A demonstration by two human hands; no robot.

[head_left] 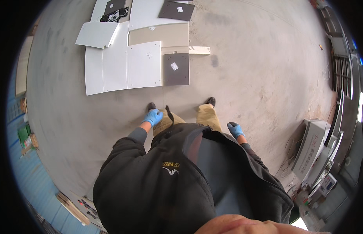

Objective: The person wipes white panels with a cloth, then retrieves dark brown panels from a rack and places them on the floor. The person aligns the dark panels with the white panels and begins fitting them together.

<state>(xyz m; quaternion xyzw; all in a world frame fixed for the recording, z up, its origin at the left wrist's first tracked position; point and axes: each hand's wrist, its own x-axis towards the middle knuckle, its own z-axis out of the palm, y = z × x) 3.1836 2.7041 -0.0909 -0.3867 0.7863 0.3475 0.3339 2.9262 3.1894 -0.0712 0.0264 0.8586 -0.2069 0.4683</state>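
Observation:
My left hand (153,117) wears a blue glove and hangs by my left thigh. Its fingers are curled closed, and no object shows in them. A dark strap (169,114) dangles just right of it. On the other side, my right hand (237,130), also blue-gloved, is held out beside my right leg. Its fingers are bent in, with a dark patch at their tips; whether that is a held thing or part of the glove is unclear. Ahead of my feet lie white panels (115,70) and a dark grey panel (176,72) with a white label.
Beyond these, more dark panels (177,11), a tilted white board (96,34) and a black-and-white patterned piece (115,15) lie on the stack. A pale wooden strip (200,50) sticks out rightward. A large printed box (309,146) and cables stand at right.

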